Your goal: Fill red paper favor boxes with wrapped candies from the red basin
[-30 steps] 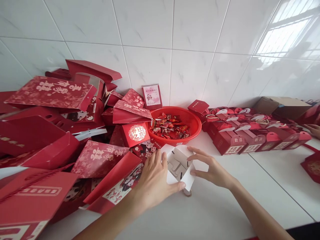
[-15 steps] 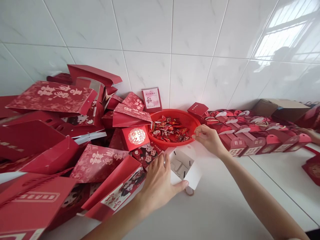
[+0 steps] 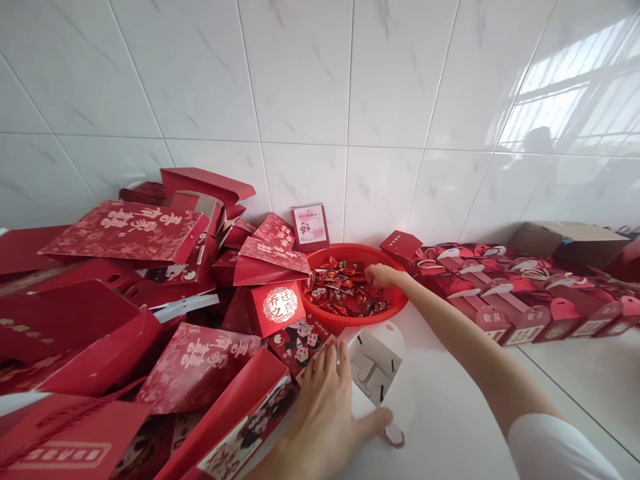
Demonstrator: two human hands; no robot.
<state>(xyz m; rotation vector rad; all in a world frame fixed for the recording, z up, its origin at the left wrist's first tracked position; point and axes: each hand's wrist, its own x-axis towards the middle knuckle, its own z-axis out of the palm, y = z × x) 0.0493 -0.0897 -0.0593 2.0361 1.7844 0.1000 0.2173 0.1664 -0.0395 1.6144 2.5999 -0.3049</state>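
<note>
Red carton (image 3: 279, 305) — "乔迁之喜" — beside basket (image 3: 356, 321); right hand (image 3: 383, 275) at candies (image 3: 343, 285).

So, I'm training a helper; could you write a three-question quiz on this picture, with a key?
1. Which hand reaches into the red basket?
2. True or false: the open white-lined box is inside the basket.
3. Boxes in rows stand on which side of the basket: A left, B right, C both?
Key: 1. right hand; 2. false, it is on the counter by the left hand; 3. B.
</note>
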